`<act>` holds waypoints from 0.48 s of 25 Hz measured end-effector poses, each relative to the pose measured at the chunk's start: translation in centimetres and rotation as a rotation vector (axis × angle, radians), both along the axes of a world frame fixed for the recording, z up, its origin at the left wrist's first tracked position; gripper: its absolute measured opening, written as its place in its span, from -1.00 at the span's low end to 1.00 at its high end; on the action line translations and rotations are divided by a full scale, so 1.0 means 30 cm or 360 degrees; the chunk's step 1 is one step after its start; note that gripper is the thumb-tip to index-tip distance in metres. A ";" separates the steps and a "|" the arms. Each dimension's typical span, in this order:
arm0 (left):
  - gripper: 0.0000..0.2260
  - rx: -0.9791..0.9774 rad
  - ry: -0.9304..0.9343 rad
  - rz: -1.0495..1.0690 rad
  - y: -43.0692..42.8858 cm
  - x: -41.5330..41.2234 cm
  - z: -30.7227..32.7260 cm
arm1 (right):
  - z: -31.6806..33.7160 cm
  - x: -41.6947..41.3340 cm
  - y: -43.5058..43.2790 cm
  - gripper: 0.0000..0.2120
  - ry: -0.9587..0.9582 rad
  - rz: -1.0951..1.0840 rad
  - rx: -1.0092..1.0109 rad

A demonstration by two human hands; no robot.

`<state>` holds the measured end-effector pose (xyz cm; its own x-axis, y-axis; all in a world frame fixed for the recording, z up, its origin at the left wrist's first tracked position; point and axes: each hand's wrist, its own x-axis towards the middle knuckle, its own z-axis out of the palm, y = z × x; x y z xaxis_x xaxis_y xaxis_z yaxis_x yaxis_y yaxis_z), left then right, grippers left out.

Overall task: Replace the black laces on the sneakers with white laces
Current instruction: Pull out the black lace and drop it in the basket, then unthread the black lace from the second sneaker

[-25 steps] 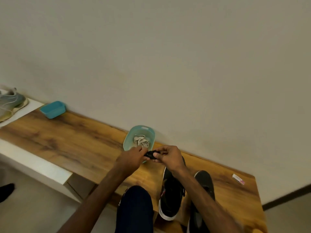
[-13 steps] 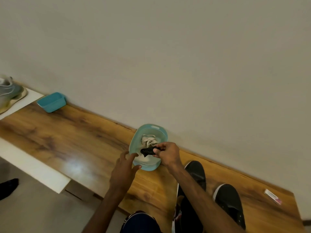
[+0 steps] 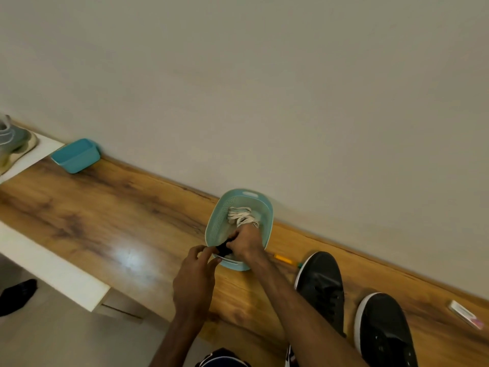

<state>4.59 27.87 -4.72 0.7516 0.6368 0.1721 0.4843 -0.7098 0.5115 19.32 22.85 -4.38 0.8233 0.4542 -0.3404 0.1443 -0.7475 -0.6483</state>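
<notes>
Nearest the camera, a black sneaker (image 3: pixel 383 329) and a second sneaker (image 3: pixel 321 287) are seen side by side on the wooden table (image 3: pixel 105 221), toes toward the wall. Whether any lace is threaded in them cannot be made out against the dark uppers. Just beyond, a bundle of black laces (image 3: pixel 224 249) is pinched in the curled fingers of the right hand (image 3: pixel 246 242) over the near rim of a pale teal basket (image 3: pixel 213 223). The left hand (image 3: pixel 194 276) is held against the same bundle with its fingers bent; whether the laces are gripped by it or only touched cannot be told. Deeper in the basket, a loose heap of white laces (image 3: pixel 242 215) is seen just past the right hand. A yellow pen (image 3: pixel 283 258) is lying between the basket and the second sneaker. Far to the left, a blue tub (image 3: pixel 76 154) is set against the wall, with a grey-green running shoe (image 3: pixel 13 139) beyond it.

The step in hand is judged to be the stowing of the black laces. If the bundle is let go loosely, it may uncoil and become tangled with the white laces, so that both are dragged out together later. The light basket may also be tipped or slid if its near rim is pressed down by either hand.
</notes>
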 end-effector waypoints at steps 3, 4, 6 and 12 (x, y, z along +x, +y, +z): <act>-0.78 0.0025 0.0028 0.0027 0.003 0.003 0.005 | -0.019 -0.001 0.009 -0.68 -0.0084 0.0162 -0.0221; -0.78 0.0033 0.0031 0.0027 0.004 0.002 0.005 | -0.022 0.000 0.010 -0.63 -0.0133 0.0213 -0.0281; -0.79 0.0040 0.0042 0.0015 0.000 0.000 0.006 | -0.028 0.002 0.013 -0.61 -0.0223 0.0296 -0.0393; -0.75 0.0077 0.0120 0.0010 0.011 -0.012 0.037 | 0.022 0.015 -0.005 -0.71 -0.0264 0.0451 -0.0375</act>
